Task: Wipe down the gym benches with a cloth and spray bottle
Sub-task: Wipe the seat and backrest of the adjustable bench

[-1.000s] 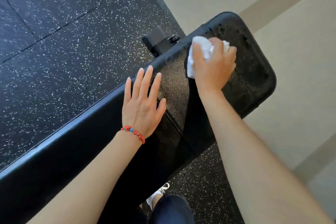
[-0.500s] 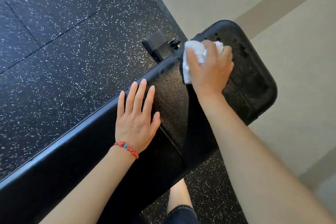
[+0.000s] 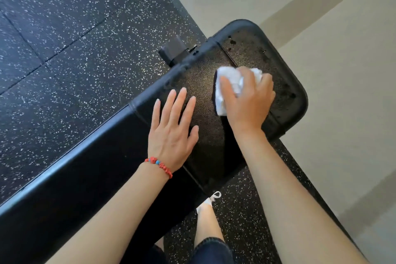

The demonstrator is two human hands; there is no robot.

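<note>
The right hand (image 3: 249, 100) grips a crumpled white cloth (image 3: 227, 90) and presses it onto the black padded gym bench worktop (image 3: 205, 152) right of the frame's centre, beside dark wet blotches (toward the pad's rounded end, upper right). The left hand (image 3: 171, 130), red beaded bracelet (image 3: 159, 166) on its wrist, lies flat with fingers straight on the pad just left of the cloth, above the black speckled rubber floor (image 3: 64, 38).

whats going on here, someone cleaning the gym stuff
Yes. A person is wiping a black gym bench. The right hand grips a bunched white cloth and presses it on the pad near its end, where wet spots show. The left hand rests flat on the pad beside it. No spray bottle is in view.
</note>
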